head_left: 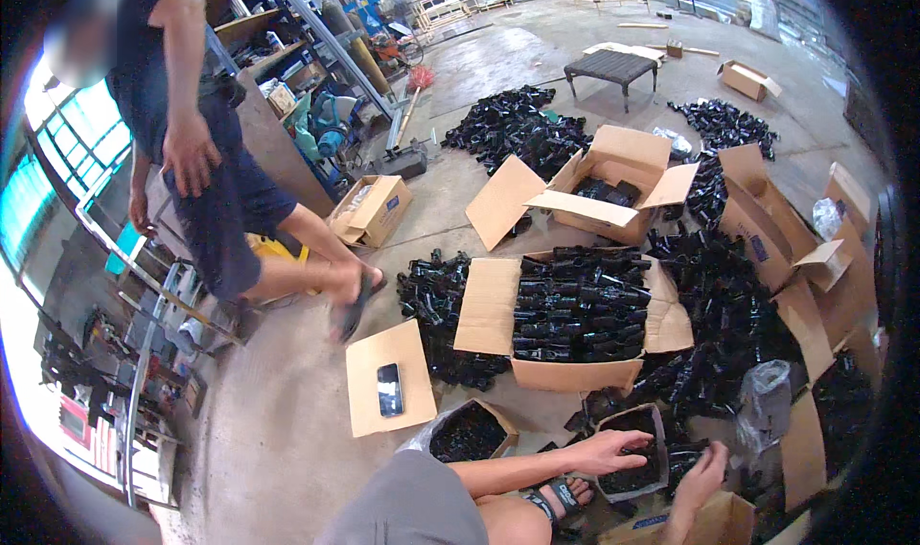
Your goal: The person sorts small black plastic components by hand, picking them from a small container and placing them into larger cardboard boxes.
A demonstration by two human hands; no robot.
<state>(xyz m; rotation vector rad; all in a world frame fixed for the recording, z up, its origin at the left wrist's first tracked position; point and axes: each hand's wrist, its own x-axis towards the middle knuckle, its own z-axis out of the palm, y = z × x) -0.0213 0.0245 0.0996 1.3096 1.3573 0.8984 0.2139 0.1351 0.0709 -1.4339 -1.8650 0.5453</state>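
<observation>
My left hand point(611, 452) reaches over a small open carton point(619, 496) of small black parts. Its fingers are apart, and nothing shows between them. To the right, my right hand point(704, 472) closes on a black plastic part point(678, 461) at the carton's right side; its exact kind is too small to make out. Ahead stands a larger cardboard box point(575, 374), packed with rows of glossy black plastic pieces point(580, 305). Another small box of black parts point(467, 432) sits left of my knee.
Heaps of black pieces point(714, 305) surround the boxes. A phone point(389, 390) lies on a cardboard flap point(364, 416). An open carton point(609, 214) and a low black table point(613, 68) stand farther off. A person point(206, 152) walks at the left, near shelves point(251, 23).
</observation>
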